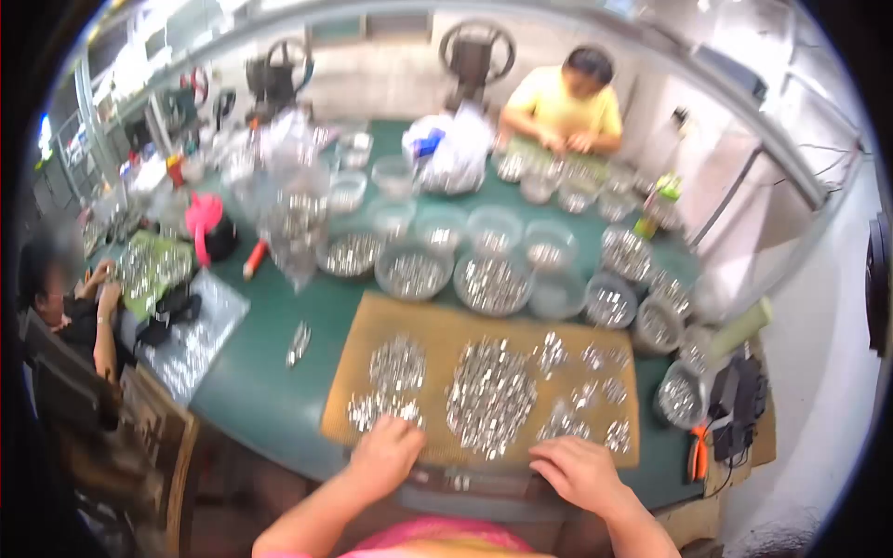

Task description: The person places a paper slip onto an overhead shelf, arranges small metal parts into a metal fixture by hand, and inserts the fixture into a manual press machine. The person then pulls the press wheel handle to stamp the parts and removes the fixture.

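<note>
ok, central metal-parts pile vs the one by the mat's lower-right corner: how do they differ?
Size: the central pile is far larger than the corner pile.
Shape: the central pile is a long oval; the corner pile, a compact cluster.
Shared: both are small silvery parts on the brown mat.

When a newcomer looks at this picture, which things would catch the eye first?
Probably the big pile of shiny pieces on the mat, ahead of and between the left hand and right hand. Next, the pink object toward the picture's left on the green table, and the clear bowls crowded behind the mat.
</note>
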A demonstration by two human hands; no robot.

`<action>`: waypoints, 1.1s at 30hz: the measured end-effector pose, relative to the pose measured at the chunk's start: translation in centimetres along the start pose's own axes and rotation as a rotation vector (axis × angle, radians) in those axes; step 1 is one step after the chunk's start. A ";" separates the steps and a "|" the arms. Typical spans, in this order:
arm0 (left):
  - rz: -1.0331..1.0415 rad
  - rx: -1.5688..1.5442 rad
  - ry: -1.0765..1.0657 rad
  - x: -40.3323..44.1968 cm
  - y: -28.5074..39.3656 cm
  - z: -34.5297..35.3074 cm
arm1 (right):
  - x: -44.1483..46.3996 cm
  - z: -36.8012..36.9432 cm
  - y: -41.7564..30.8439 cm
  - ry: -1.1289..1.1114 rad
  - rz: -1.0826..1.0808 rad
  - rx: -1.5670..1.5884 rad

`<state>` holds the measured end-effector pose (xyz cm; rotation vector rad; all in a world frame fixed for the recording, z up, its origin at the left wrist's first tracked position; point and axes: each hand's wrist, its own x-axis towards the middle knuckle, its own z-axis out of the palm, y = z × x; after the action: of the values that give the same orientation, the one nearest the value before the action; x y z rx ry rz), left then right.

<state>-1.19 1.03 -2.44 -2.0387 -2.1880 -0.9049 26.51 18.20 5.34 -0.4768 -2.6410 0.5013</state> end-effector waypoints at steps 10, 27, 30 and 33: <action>0.078 -0.024 0.002 -0.1 -1.1 0.8 | 18.4 -13.8 2.3 0.635 -0.298 -0.143; 0.031 -0.072 0.056 0.0 -0.7 0.5 | 34.0 -28.3 6.2 0.928 -0.108 -0.903; 0.031 -0.072 0.055 0.1 -0.5 0.2 | 33.4 -29.5 7.7 0.906 0.002 -0.938; 0.044 -0.074 0.068 0.1 -0.7 0.5 | 33.2 -30.3 9.1 0.940 -0.073 -0.881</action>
<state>-1.68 1.32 -3.08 -2.0463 -2.0970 -1.0489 13.88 47.54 38.24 -0.6419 -1.7951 -0.7859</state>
